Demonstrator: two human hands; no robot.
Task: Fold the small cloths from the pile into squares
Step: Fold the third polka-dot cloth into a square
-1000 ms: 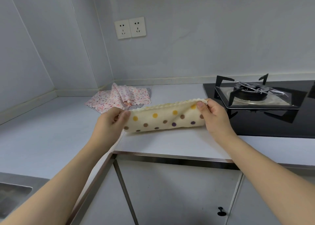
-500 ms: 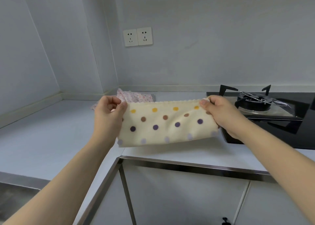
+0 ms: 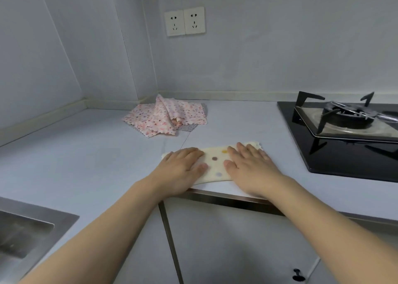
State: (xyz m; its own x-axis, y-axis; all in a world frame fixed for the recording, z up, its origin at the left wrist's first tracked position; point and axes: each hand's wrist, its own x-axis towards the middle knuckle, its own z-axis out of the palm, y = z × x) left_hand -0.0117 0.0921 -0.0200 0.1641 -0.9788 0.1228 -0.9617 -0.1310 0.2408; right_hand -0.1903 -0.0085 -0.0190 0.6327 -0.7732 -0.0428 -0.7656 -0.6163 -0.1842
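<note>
Change: dotted cloth [image 3: 215, 162], earlier held aloft, now lies on surface [image 3: 86, 165] near its front edge.
Grip: left hand [image 3: 181, 167] and right hand [image 3: 252, 165] flat, released, pressing.
Risk: uneven smoothing skews fold; cloth slips off edge.
Pile [image 3: 165, 118]: behind, awaiting.

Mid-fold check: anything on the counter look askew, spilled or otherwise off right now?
Nothing spilled or damaged. The dotted cloth lies flat near the counter's front edge under both open palms, left hand and right hand. The floral pile by the corner is rumpled with one fold standing up, as expected for unfolded cloths.
</note>
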